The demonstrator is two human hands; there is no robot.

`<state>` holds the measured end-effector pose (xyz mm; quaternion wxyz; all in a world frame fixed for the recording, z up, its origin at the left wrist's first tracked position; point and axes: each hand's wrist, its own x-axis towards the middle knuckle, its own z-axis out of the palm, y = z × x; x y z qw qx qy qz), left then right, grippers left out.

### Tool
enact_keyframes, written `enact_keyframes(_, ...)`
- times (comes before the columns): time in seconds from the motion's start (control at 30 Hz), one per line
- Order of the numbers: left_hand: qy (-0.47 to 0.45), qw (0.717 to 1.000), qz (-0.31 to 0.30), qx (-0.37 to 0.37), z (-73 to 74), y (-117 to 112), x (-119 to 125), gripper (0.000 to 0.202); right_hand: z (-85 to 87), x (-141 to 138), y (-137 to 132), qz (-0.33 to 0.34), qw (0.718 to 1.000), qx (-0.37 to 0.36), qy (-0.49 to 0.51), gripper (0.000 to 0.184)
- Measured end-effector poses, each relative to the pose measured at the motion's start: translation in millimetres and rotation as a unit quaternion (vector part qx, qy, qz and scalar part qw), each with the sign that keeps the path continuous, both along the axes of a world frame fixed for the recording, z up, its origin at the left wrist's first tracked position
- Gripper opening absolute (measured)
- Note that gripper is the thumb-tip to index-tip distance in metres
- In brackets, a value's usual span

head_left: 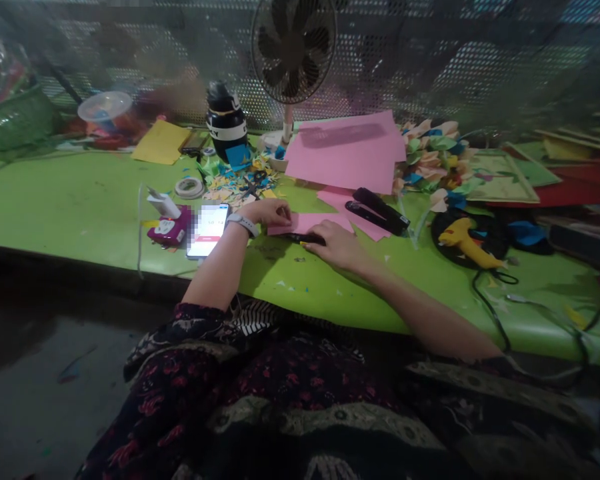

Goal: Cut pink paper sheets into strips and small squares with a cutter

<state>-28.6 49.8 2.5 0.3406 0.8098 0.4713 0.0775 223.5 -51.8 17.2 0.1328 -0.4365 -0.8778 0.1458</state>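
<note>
A small pink paper strip (307,222) lies on the green table (80,207) in front of me. My left hand (270,212), with a watch on the wrist, rests on the strip's left end with fingers curled down onto it. My right hand (336,245) lies palm down just below the strip, its fingers closed over a thin dark tool (305,238) that sticks out to the left. What the tool is I cannot make out.
A lit phone (207,230) and a magenta tape holder (170,229) sit to the left. A black stapler (377,211), pink sheets (347,150), paper flowers (433,163), a yellow glue gun (467,241) with cable, a fan (293,47), a black bottle (225,120), scissors and scraps (245,183) lie around.
</note>
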Motion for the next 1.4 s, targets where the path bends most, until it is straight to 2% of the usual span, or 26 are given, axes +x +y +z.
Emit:
enact_keyframes(0.47, -0.001, 1.0, -0.007, -0.017, 5.7, -4, 1, 0.026, 7.5, -4, 1, 0.012, 1.0, -0.013, -0.001, 0.021)
enact_keyframes(0.67, 0.013, 1.0, 0.012, 0.004, 11.4, -13, 2, 0.029, 11.4, -9, -15, 0.106, 0.994, -0.04, 0.001, 0.023)
enact_keyframes(0.77, 0.026, 0.999, 0.013, 0.045, 15.5, -16, 3, 0.036, 10.1, -8, -21, 0.148, 0.988, -0.043, 0.021, 0.027)
enact_keyframes(0.87, 0.051, 0.99, 0.012, 0.133, 18.7, -16, 3, 0.057, 5.4, -5, -20, 0.158, 0.986, -0.037, 0.048, 0.029)
enact_keyframes(0.93, 0.063, 0.987, -0.001, 0.147, 20.3, -17, 3, 0.065, 3.4, -1, -14, 0.141, 0.988, -0.02, 0.06, 0.026)
enact_keyframes(1.0, 0.057, 0.991, -0.014, 0.12, 22.0, -18, 4, 0.064, 5.0, 6, -5, 0.11, 0.991, 0.009, 0.07, 0.024)
enact_keyframes(1.07, 0.046, 0.996, -0.003, 0.078, 23.9, -21, 5, 0.064, 11.3, 18, 8, 0.065, 0.994, 0.043, 0.078, 0.024)
enact_keyframes(1.17, 0.046, 0.998, 0.047, 0.024, 27.0, -27, 7, 0.068, 25.6, 48, 32, -0.03, 0.994, 0.081, 0.068, 0.028)
enact_keyframes(1.27, 0.037, 0.997, 0.065, 0.004, 29.2, -29, 8, 0.07, 35.0, 86, 54, -0.137, 0.984, 0.112, 0.035, 0.035)
enact_keyframes(1.33, 0.018, 0.997, 0.074, 0.005, 29.8, -29, 8, 0.072, 34.3, 106, 63, -0.214, 0.968, 0.128, 0.017, 0.041)
enact_keyframes(1.4, -0.008, 0.996, 0.088, 0.008, 30.2, -28, 6, 0.074, 28.4, 117, 67, -0.237, 0.966, 0.1, 0.009, 0.049)
